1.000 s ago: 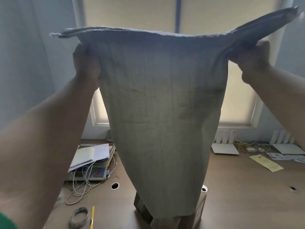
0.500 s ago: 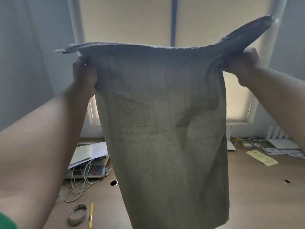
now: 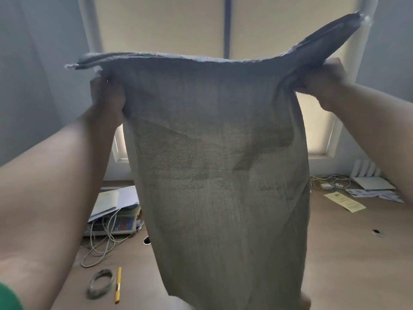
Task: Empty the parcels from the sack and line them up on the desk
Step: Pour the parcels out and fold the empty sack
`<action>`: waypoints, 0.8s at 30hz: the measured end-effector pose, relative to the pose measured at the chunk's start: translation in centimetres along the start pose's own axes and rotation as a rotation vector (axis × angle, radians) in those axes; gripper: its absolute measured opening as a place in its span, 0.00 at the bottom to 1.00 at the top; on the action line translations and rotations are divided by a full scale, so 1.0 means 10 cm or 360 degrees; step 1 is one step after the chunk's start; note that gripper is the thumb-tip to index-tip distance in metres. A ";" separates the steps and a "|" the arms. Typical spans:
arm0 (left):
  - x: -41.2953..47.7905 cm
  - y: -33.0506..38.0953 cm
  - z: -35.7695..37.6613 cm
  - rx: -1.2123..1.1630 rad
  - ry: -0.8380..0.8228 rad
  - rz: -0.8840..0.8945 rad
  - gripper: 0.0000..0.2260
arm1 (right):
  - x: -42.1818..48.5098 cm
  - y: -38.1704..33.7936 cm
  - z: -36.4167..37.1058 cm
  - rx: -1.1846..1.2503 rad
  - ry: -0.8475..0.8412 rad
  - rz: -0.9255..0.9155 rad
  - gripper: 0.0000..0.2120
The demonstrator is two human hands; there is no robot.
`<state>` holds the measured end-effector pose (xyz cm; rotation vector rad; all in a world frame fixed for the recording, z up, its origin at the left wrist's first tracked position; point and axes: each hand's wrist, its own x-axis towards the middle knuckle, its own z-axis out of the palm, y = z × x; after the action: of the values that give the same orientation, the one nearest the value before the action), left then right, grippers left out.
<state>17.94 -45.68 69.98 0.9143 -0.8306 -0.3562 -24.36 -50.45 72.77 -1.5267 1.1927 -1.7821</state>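
1. My arms reach up and forward. My left hand (image 3: 107, 97) and right hand (image 3: 321, 83) each have fingers curled tight round a bunched corner of the sack (image 3: 219, 175), one at either end of its top edge.
2. The sack hangs slack between and below the two grips. I see no bulge in the cloth, only dark creases under the right grip.
3. A pale shape shows beneath the sack's low end; I cannot tell whether it is one of the parcels.
4. The step in hand, I judge, is shaking the sack out, and it looks empty or nearly so.
5. The next move calls for lowering the sack aside, letting go, then setting the parcels in a row on the desk (image 3: 346, 260).
6. Below my left grip lie a coil (image 3: 96, 291), a pen (image 3: 118, 285) and a scale (image 3: 121, 225) under papers (image 3: 116, 198).
7. Below my right grip, farther off, lie a slip (image 3: 345, 201) and a router (image 3: 372, 182).
8. Beyond both grips hangs a blind (image 3: 167, 25).
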 end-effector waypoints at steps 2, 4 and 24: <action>-0.01 -0.02 -0.02 0.0039 -0.0056 -0.0025 0.12 | -0.05 0.03 -0.01 -0.0016 -0.0012 0.0066 0.12; -0.03 -0.02 -0.01 0.0020 -0.0073 0.0002 0.11 | -0.07 0.05 -0.03 -0.0051 0.0009 0.0060 0.12; -0.05 -0.02 0.02 0.0236 -0.0148 -0.0012 0.08 | 0.09 0.18 -0.17 -0.0254 -0.0273 0.0036 0.13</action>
<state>17.50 -45.61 69.60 1.0451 -0.9483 -0.3494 -26.51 -51.62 71.72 -1.7111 1.2856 -1.5376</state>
